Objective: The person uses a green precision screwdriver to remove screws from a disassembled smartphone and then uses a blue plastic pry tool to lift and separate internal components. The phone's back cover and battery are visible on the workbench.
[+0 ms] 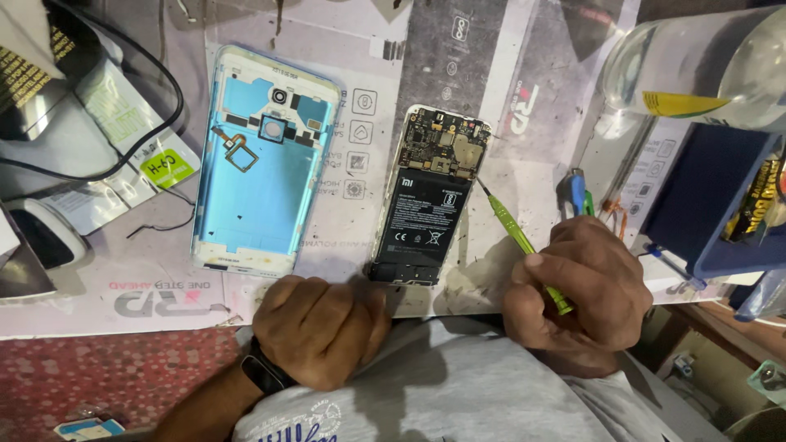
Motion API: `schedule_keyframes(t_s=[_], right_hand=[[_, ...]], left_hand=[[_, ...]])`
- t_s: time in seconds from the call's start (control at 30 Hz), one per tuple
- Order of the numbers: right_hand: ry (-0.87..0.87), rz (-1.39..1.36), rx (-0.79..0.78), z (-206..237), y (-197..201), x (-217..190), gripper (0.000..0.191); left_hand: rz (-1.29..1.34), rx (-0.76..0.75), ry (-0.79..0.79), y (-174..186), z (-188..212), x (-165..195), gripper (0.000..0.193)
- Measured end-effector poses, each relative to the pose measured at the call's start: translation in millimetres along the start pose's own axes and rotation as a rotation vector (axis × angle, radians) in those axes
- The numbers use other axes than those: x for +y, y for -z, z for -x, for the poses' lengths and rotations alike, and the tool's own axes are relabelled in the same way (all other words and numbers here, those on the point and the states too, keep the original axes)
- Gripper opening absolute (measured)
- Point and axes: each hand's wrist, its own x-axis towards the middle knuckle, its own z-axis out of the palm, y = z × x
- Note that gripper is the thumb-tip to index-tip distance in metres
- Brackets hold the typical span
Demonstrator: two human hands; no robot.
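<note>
An opened phone [427, 195] lies on the work mat with its circuit board and black battery exposed. Its light blue back cover [264, 160] rests inside-up to the left. My right hand [577, 286] is shut on a green-handled screwdriver [517, 237], whose thin tip touches the phone's right edge near the board. Beside the phone's near end, at the table's front edge, my left hand [321, 327] is curled into a loose fist; a dark band sits on its wrist.
A clear plastic bottle [696, 65] lies at the top right above a dark blue tray [720, 205]. Small tools with blue and green handles [578, 196] lie right of the phone. Black cables [123, 106] and packets crowd the left side.
</note>
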Motion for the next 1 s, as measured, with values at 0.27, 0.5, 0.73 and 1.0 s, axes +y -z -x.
schedule_keyframes(t_s=[0.27,0.5,0.73,1.0], right_hand=[[0.064,-0.022,0.034,0.9,3.4,12.0,0.025],[0.049,-0.044,0.026,2.8,3.3,13.0,0.021],[0.078,-0.060,-0.012,3.6,5.1,17.1,0.023],[0.102,-0.073,0.002,4.6,3.8,21.9,0.028]], left_hand=[[0.027,-0.031,-0.002,-3.6,-0.2,0.5,0.022],[0.032,-0.034,0.011,-7.2,0.9,-0.1,0.026],[0.025,-0.045,0.015,-6.9,2.6,1.0,0.028],[0.011,-0.029,0.004,-9.9,0.5,-0.9,0.026]])
